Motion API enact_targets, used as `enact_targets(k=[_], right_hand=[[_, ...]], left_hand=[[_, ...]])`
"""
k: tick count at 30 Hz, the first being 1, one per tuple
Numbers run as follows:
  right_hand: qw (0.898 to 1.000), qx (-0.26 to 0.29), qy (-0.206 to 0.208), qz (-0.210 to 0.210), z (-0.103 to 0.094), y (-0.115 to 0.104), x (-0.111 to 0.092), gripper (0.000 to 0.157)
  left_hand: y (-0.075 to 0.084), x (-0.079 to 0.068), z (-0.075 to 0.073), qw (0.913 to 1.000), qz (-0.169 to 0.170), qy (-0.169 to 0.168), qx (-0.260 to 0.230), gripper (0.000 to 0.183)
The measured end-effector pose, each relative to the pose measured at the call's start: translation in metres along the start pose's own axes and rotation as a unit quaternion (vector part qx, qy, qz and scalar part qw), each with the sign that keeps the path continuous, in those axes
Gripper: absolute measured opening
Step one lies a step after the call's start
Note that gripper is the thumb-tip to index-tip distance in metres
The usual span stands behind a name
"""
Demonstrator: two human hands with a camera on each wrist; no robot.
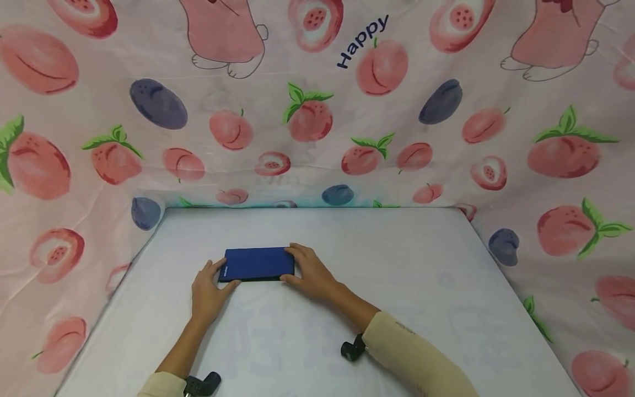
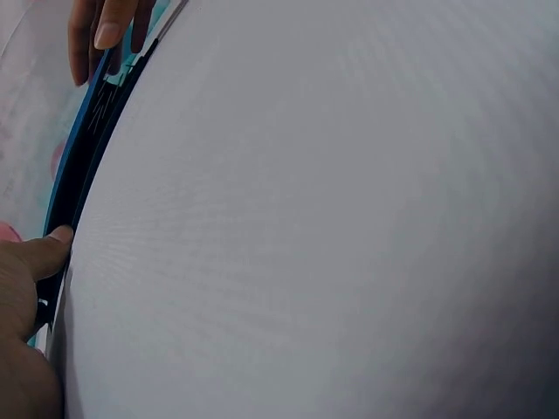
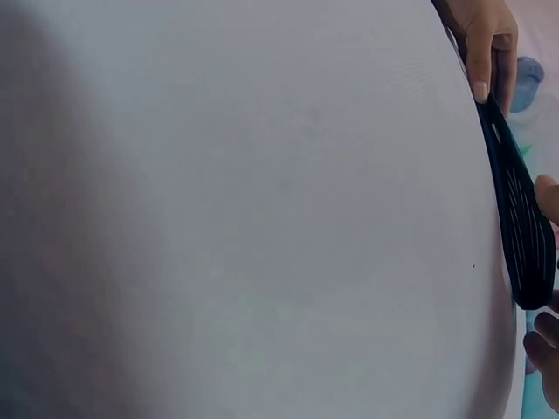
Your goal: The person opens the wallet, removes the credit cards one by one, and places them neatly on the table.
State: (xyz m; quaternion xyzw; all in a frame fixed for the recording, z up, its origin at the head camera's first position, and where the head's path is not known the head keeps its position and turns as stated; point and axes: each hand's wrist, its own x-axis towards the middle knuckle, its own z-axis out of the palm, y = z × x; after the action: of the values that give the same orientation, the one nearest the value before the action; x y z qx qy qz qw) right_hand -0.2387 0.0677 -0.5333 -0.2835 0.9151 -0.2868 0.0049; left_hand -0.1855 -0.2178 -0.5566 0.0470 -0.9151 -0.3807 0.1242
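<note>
A flat, dark blue rectangular case [image 1: 258, 263] with small white lettering at its left end lies on the white table [image 1: 407, 286]. My left hand [image 1: 205, 295] grips its left end, thumb at the front edge and fingers at the far side. At the right end, my right hand [image 1: 315, 275] holds the case between thumb and fingers. The left wrist view shows the dark front side of the case [image 2: 79, 157] under a blue top, with the left thumb [image 2: 54, 249] on it. Thin pale lines run along that side of the case [image 3: 524, 236] in the right wrist view.
Pale cloth [image 1: 307, 116] printed with peaches and other fruit hangs behind the table and along both sides. The far table edge [image 1: 317, 208] meets this cloth. Black wrist cameras sit on the left cuff [image 1: 202, 384] and right cuff [image 1: 353, 348].
</note>
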Motion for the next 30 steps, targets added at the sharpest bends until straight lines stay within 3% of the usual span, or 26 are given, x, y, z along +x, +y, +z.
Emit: enact_targets(k=[25, 30], right_hand=[[1.0, -0.003, -0.019, 0.005, 0.0019, 0.003, 0.007, 0.064], [1.0, 0.006, -0.019, 0.017, 0.0012, 0.0029, 0.0083, 0.061]], left_hand=[[0.0017, -0.0003, -0.0023, 0.9999, -0.005, -0.006, 0.007, 0.073], [-0.0005, 0.0003, 0.0003, 0.9997, 0.02, 0.014, -0.001, 0.077]])
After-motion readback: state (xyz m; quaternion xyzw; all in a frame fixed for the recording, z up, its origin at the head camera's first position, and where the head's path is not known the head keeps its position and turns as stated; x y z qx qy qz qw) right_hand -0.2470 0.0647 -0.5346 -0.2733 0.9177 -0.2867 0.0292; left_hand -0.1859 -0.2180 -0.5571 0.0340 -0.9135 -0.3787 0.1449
